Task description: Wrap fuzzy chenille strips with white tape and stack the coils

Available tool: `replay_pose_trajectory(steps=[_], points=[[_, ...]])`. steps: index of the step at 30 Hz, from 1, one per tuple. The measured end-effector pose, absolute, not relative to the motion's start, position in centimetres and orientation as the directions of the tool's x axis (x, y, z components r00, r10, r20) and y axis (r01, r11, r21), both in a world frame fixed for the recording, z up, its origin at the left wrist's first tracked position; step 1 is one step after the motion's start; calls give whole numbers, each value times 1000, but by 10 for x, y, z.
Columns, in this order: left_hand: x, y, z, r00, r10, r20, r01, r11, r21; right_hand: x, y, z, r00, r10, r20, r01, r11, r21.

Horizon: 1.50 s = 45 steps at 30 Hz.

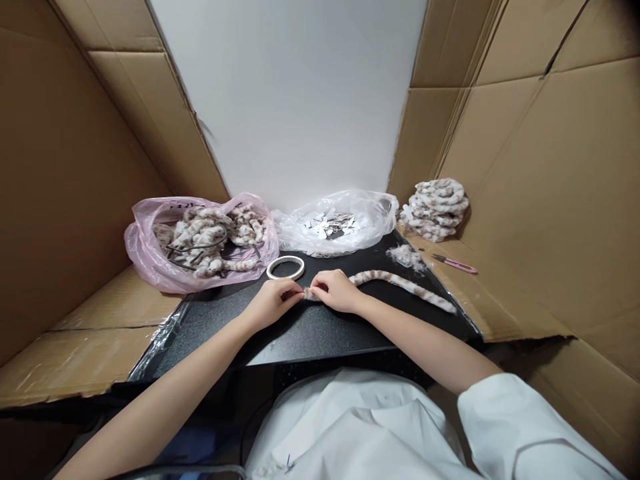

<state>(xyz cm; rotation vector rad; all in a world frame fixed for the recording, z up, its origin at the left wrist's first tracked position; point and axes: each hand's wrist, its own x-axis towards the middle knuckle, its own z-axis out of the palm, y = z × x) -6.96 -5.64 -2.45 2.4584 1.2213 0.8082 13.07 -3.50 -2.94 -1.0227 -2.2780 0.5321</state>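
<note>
A long furry strip (400,283), white with brown bands, lies across the black tabletop, its far end pointing right. My right hand (336,291) pinches it near its left end. My left hand (274,301) is closed at the very tip of that end, fingertips pressed together close to the right ones. Whatever else the fingertips may hold is too small to make out. Just behind my left hand lies a roll of white tape (285,267), flat on the table.
A pink bag (145,257) of furry strips stands at the back left. Beside it is a clear bag (377,217) with small white pieces. At right are coiled furry strips (437,208), fluff (407,257) and pink-handled snips (457,265). Cardboard walls (575,187) flank the table.
</note>
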Motion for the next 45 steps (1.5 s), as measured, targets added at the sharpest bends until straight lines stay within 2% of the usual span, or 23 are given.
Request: replay_pose_trajectory(steps=[7,11,17,24,27,31,34,45], points=[[-70,-53,-27,504,787,356,604,-615,506,129,-35,-33,-548,758,354,517,639,-569],[-76,-52,-23,470,828,307,614,-556,559,130,-34,-33,-545,760,353,516,636,-574],[-85,-54,-15,511,831,219,581,-522,624,131,-34,-32,-540,763,355,521,634,-572],[-80,-53,-19,487,843,228,568,-504,651,129,-35,-33,-549,751,366,498,646,-578],[-77,-55,-18,450,866,217,526,-454,719,129,-34,-35,-535,746,395,468,652,-597],[-73,-57,-19,357,910,210,380,-347,858,127,-33,-37,-491,751,443,416,648,-638],[-72,-57,-21,311,929,203,293,-297,909,127,-33,-36,-470,757,455,386,639,-665],[-72,-56,-24,329,935,133,278,-231,932,126,-35,-35,-488,746,454,368,647,-667]])
